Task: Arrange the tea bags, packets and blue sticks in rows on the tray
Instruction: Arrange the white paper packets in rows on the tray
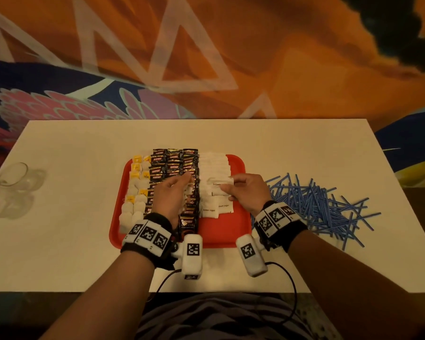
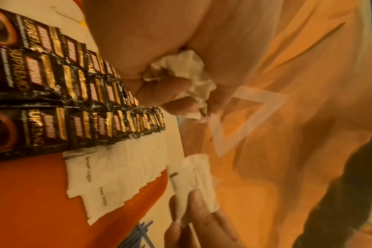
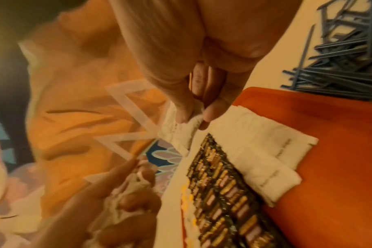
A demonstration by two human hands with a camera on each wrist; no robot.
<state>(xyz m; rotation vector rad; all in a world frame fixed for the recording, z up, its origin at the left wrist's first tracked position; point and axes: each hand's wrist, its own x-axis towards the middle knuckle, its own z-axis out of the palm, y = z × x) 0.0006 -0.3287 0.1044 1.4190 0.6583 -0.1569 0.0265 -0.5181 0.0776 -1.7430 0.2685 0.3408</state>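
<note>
You are sitting at a white tabletop point(image 1: 84, 241) with a red tray point(image 1: 238, 168) in front of you. Most of the job is looking done. Tea bags point(image 1: 137, 190) are lying in rows on the left side of the tray. Dark coffee packets point(image 1: 172, 163) are filling the middle in rows. White sugar packets point(image 1: 213, 163) are making rows next to them. The right part of the tray is showing bare red.

The blue sticks point(image 1: 316, 204) are lying in a messy pile on the tabletop, just beside the tray on the right. None of them seem to be on the tray yet, so I think that is the big part left to do.

Your right hand point(image 1: 248, 192) is pinching one sugar packet point(image 1: 220, 184) between thumb and fingers, above the sugar rows. Your left hand point(image 1: 172, 200) is curling around a bunch of white packets point(image 2: 181, 80) over the coffee rows.

The head view is showing the whole tray, all the rows and the full stick pile. It is hiding what is inside your left hand. The left wrist view is showing that crumpled white bunch clearly, and you can read "brown sugar" on the nearest packets there. The right wrist view is showing your thumb and finger pressing on the one packet point(image 3: 181, 130), plus a corner of the stick pile point(image 3: 340, 58). Clear cups point(image 1: 12, 177) are standing at the far left of the tabletop, only in the head view.
</note>
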